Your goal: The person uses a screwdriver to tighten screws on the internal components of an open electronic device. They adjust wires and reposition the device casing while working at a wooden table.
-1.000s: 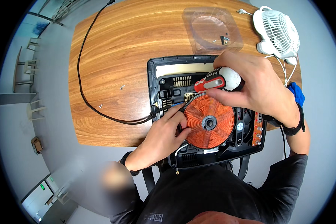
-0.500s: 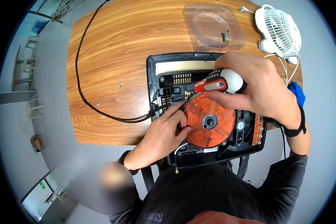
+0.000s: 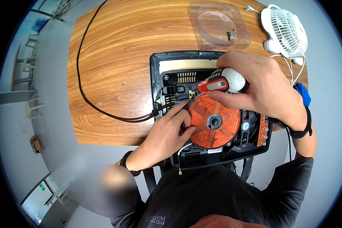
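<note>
An opened induction cooker lies in front of me, its black housing [image 3: 155, 81] overhanging the table's near edge. On it sits a round copper coil [image 3: 226, 135] with a dark hub. My right hand [image 3: 264, 85] is wrapped round a screwdriver [image 3: 218, 83] with a red, black and white handle. The tool points left and down at the coil's upper left edge; its tip is hidden. Closed at the coil's left rim, my left hand [image 3: 171, 131] has thumb and fingers bent against it, with some fingertips out of sight. A white lead [image 3: 179, 161] with a ring terminal hangs below.
A black power cord [image 3: 79, 72] loops across the wooden table [image 3: 114, 41]. Loose screws [image 3: 122, 83] lie left of the housing. Farther back are a clear plastic tray [image 3: 201, 34] with small parts and a white fan [image 3: 285, 32]. Blue cloth [image 3: 303, 95] lies by my right forearm.
The screwdriver handle has turned slightly in my right hand, showing more of its pale inset. My left hand stays at the coil's rim. The whole view has shifted a little.
</note>
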A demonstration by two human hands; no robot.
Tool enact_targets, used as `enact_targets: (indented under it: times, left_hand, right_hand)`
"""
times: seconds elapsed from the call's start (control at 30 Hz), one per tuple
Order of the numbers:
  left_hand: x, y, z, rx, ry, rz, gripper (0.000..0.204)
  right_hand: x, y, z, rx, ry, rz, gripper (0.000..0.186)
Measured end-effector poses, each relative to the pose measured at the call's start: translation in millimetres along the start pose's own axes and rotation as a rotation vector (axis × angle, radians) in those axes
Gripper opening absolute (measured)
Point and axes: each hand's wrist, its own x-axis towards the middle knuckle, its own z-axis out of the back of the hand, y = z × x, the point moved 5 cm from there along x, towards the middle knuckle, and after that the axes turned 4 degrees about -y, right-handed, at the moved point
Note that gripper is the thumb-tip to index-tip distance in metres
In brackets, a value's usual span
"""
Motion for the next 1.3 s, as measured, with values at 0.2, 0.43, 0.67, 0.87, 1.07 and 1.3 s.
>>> enact_targets:
  times: [0.2,0.43,0.67,0.87,1.07,1.3]
  left_hand:
    - [-1,0,1,-0.004,-0.007,-0.018,0.024]
    - [-1,-1,-1,0.011,0.038,-0.002,0.025]
    - [-13,-24,16,0.216,0.019,-0.037,0.03]
    - [14,-64,65,0.222,-0.349,-0.265,0.026]
    - [49,-62,53,0.121,-0.394,-0.516,0.036]
    - [53,-60,58,0.127,-0.27,-0.35,0.029]
  right_hand:
    - [9,9,-6,-0.014,0.048,-0.031,0.043]
    - [10,12,-12,-0.07,0.071,-0.05,0.047]
    - [13,21,-15,-0.151,0.026,-0.042,0.052]
    - [10,26,-14,-0.138,-0.033,-0.004,0.052]
    - [10,26,-10,-0.158,0.014,-0.105,0.056]
    - [5,51,11,-0.144,0.004,0.134,0.038]
